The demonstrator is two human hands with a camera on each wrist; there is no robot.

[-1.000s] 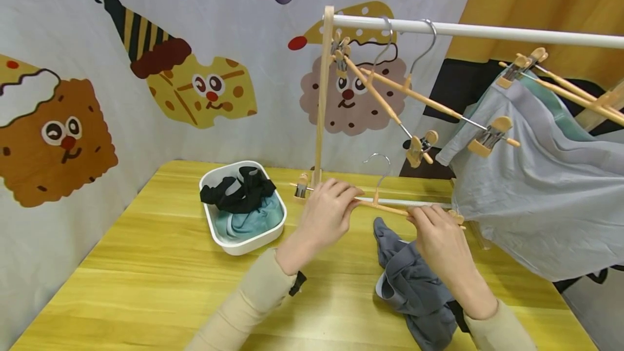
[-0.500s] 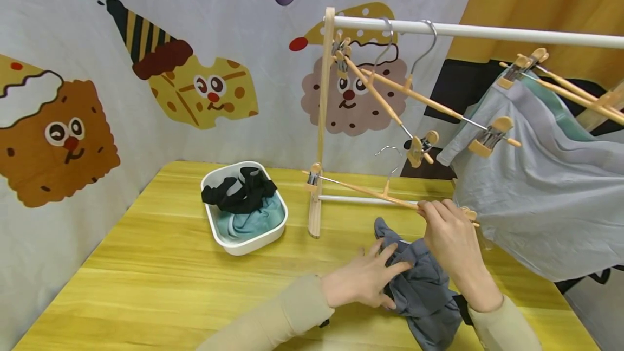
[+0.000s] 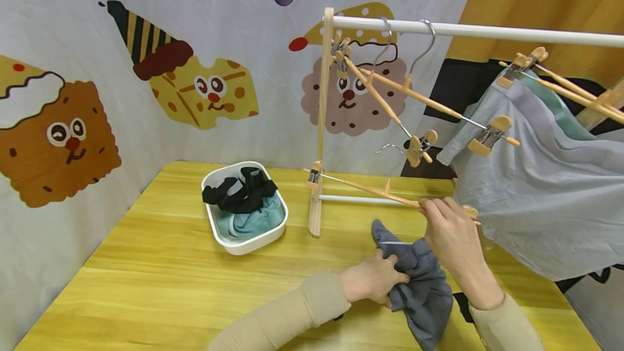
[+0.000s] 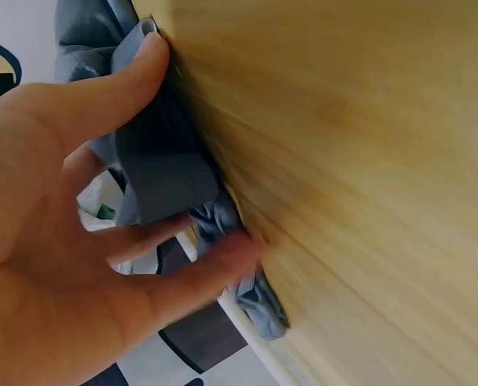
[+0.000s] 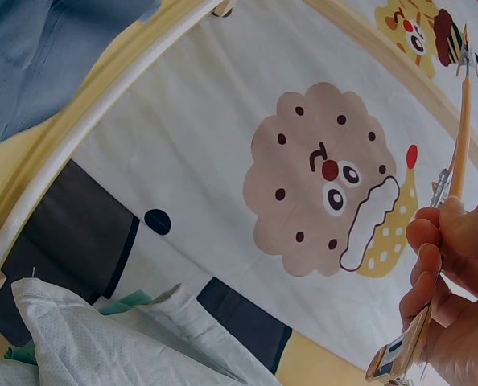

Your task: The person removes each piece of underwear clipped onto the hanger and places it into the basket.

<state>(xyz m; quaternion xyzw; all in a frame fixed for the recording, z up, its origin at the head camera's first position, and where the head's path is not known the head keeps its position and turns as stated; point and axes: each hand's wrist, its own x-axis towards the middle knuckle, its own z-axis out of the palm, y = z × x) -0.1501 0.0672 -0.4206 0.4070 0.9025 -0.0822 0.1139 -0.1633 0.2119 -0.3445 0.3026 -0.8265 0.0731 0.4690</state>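
Note:
My right hand (image 3: pixel 455 245) grips a wooden clip hanger (image 3: pixel 363 187) near its right end, holding it up before the rack. Its metal hook points up and its left clip (image 3: pixel 314 175) overlaps the rack's post. In the right wrist view the thumb and fingers (image 5: pixel 428 233) close round the bar. Below, grey underpants (image 3: pixel 426 286) lie crumpled on the table. My left hand (image 3: pixel 372 280) is on their left side, thumb and fingers about the waistband (image 4: pixel 166 181); the left wrist view shows the thumb at its edge and another finger stretched out past the fabric.
A wooden rack with a white rail (image 3: pixel 487 30) stands at the back right. Two bare clip hangers (image 3: pixel 385 102) hang there, and light grey underpants (image 3: pixel 546 177) hang farther right. A white basket (image 3: pixel 229 248) with black and teal clothes stands on the table's left.
My left hand has let go of the hanger, gone down to the grey underpants and taken their waistband, shifting the fabric. My right hand still holds the hanger, now slightly farther right.

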